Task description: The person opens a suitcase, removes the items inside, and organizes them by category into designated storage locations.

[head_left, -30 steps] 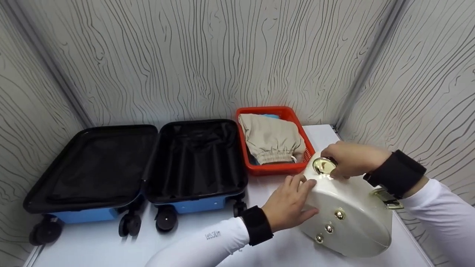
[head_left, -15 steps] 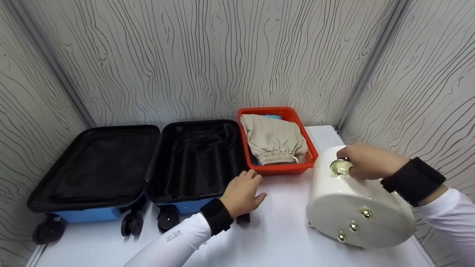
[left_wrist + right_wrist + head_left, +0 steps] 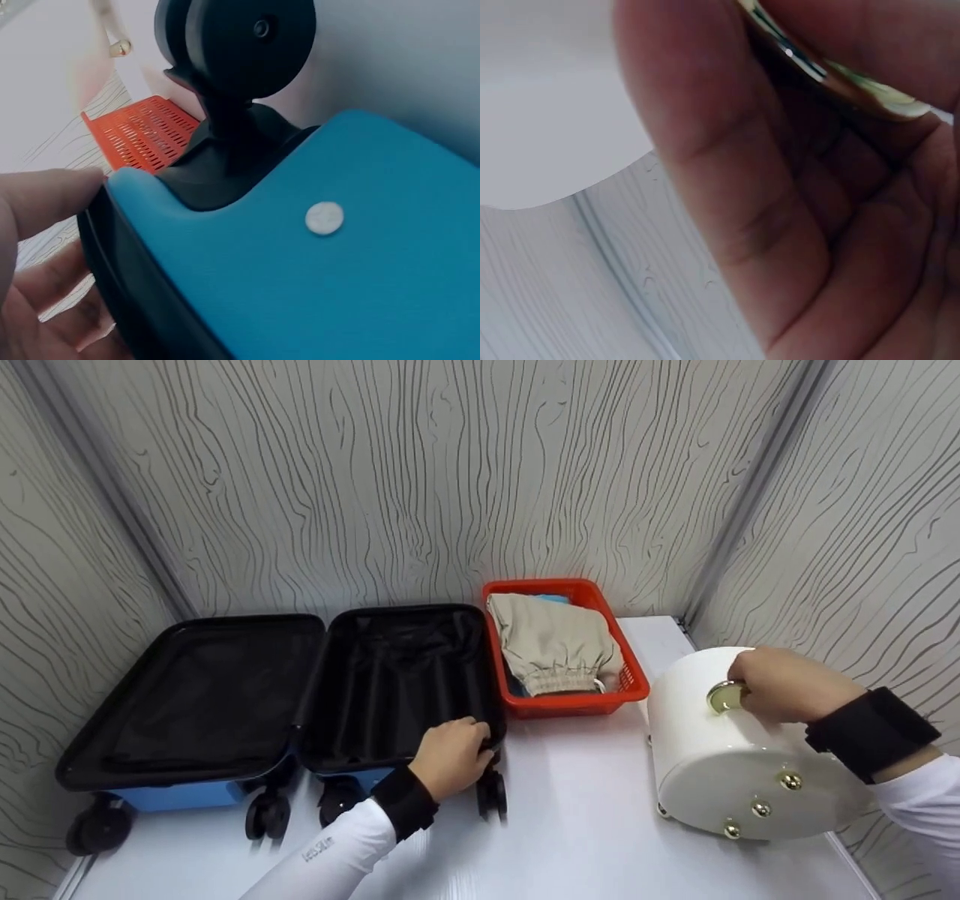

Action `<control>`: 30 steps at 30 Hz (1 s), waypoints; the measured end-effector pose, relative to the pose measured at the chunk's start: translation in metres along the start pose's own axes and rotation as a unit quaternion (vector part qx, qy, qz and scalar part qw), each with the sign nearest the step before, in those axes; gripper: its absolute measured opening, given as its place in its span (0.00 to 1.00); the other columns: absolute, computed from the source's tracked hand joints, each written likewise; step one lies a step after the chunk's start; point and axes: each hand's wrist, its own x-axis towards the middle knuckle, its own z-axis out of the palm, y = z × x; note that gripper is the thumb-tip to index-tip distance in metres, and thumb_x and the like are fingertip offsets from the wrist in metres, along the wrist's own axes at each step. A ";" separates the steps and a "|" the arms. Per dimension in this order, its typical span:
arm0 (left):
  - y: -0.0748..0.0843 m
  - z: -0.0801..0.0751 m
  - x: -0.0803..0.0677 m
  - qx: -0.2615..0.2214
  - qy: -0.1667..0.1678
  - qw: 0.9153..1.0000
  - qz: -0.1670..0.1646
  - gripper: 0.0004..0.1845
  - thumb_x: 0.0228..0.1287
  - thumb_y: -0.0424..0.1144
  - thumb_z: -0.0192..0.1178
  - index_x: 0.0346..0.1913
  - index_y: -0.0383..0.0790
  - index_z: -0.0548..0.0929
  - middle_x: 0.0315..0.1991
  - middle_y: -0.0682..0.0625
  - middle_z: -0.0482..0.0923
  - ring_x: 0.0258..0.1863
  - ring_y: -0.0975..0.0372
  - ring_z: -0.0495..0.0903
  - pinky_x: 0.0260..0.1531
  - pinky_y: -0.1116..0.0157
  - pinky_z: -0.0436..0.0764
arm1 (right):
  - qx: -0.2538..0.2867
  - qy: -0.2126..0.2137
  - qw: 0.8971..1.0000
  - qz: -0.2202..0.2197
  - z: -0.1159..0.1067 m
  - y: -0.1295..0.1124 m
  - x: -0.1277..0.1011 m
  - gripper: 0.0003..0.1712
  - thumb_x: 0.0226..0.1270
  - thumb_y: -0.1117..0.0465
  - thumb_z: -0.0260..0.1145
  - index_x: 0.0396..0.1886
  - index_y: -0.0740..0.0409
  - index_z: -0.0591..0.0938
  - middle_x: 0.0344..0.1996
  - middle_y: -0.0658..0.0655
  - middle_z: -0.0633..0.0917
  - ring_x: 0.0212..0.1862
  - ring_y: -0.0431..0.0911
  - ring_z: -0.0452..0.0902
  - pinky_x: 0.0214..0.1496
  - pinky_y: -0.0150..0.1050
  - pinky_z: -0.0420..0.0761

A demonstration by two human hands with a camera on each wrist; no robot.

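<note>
An opened blue suitcase (image 3: 371,778) with a black lining lies on the white table in the head view. My left hand (image 3: 452,757) is at the near right corner of its right half. In the left wrist view, the thumb (image 3: 52,196) sits at the black rim (image 3: 139,274), with the other fingers curled on the rim's opposite side. On the right, my right hand (image 3: 795,686) grips the gold handle (image 3: 721,699) of a glossy white hard case (image 3: 694,765). That case is tilted, and gold ball feet show on its flat base. Fingers wrapped round the handle fill the right wrist view.
A red plastic basket (image 3: 559,706) stands against the suitcase's right side, with folded beige drawstring clothing (image 3: 555,637) and something blue inside. Black suitcase wheels (image 3: 267,812) stick out toward the front. Wood-patterned walls (image 3: 420,480) enclose the table at the back and sides.
My left hand has left the white case and moved left to the suitcase corner, taking hold of its rim. My right hand has carried the white case to the right by its handle.
</note>
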 end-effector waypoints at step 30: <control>0.002 0.009 -0.010 0.035 0.025 0.999 0.006 0.06 0.73 0.41 0.70 0.37 0.44 0.88 0.32 0.50 0.85 0.31 0.55 0.85 0.30 0.57 0.86 | 0.011 0.155 0.984 0.086 0.013 0.068 0.091 0.13 0.74 0.73 0.54 0.45 0.68 0.85 0.38 0.73 0.88 0.44 0.72 0.85 0.49 0.70 0.81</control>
